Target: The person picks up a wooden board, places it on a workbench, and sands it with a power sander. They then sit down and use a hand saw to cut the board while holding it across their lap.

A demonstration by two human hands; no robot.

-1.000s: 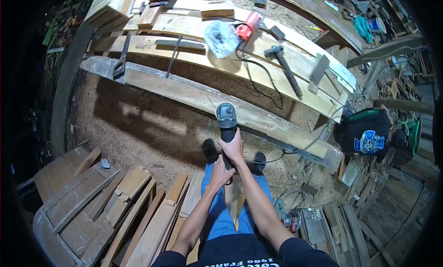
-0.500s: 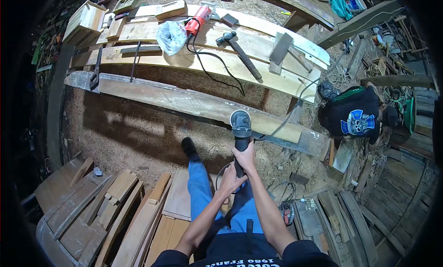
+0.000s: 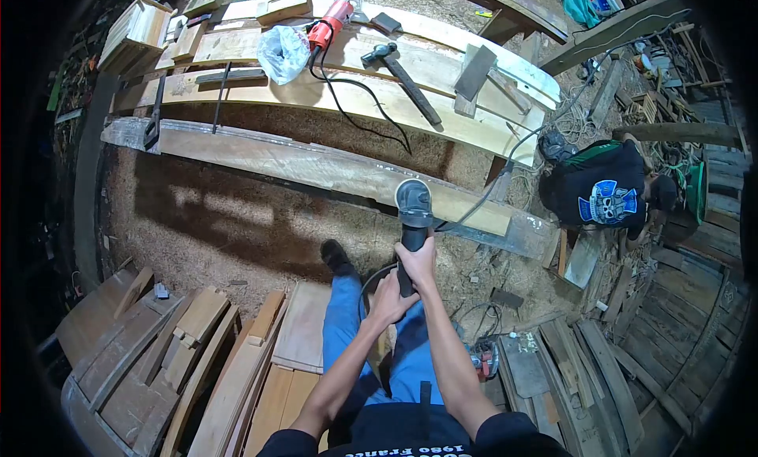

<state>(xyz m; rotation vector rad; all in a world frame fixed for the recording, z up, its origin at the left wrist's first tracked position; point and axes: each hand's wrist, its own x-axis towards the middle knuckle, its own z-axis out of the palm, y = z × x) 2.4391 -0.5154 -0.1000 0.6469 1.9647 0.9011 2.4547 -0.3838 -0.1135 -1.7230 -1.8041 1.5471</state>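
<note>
Both my hands are closed around a black angle grinder (image 3: 414,218) with a grey round head. My right hand (image 3: 418,264) grips its body just behind the head. Lower down, my left hand (image 3: 388,300) is wrapped around the rear end. The grinder's head is over the near edge of a long wooden plank (image 3: 316,169); whether it touches the wood I cannot tell. Its disc is hidden beneath the head. A dark cord (image 3: 474,208) lies across the plank to the right of the grinder.
Farther boards carry a hammer (image 3: 403,82), a red power tool (image 3: 332,24), a plastic bag (image 3: 283,55) and wood blocks (image 3: 475,70). A handsaw (image 3: 155,117) leans at left. Another person (image 3: 604,190) crouches at right. Stacked boards (image 3: 237,370) lie beside my legs; sawdust covers the ground.
The view has shifted slightly, moving the bench leftward in the picture. Relative to the plank, the grinder and my hands have moved a little right. My foot has also shifted right.
</note>
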